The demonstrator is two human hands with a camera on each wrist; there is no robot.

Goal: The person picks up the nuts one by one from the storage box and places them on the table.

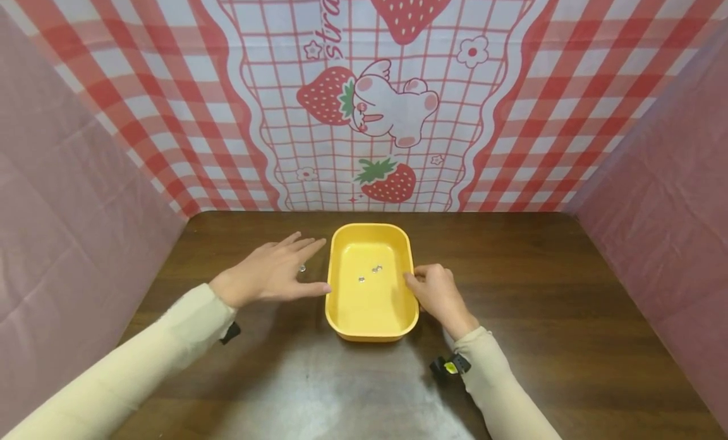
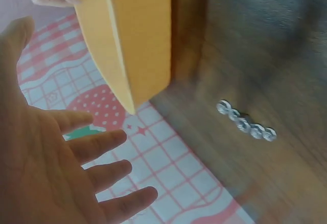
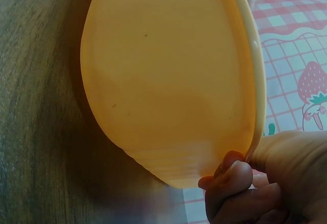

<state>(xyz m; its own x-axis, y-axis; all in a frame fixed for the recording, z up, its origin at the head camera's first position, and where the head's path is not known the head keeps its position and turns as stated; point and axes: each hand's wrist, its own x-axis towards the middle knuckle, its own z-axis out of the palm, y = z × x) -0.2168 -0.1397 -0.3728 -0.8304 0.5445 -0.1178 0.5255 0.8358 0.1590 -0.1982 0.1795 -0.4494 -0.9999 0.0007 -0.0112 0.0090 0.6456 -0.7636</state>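
Observation:
A yellow plastic tub (image 1: 372, 313) with rounded corners stands on the table; small shiny silver pieces (image 1: 361, 279) lie on its bottom. My right hand (image 1: 440, 298) grips the tub's right rim, the thumb over the edge and the curled fingers (image 3: 235, 183) against the outer wall. Left of the tub, my left hand (image 1: 273, 269) hovers with spread, straight fingers and holds nothing. Its thumb tip overlaps the tub's left rim in the head view. Near that hand, a row of several small round silver pieces (image 2: 243, 125) rests on the table, mostly hidden by the hand in the head view.
The dark wood table (image 1: 512, 313) reaches back to a red and white strawberry-print cloth (image 1: 364, 187). Pink cloth walls (image 1: 671, 174) rise on both sides. A black band with a small device (image 1: 449, 366) sits on the right wrist.

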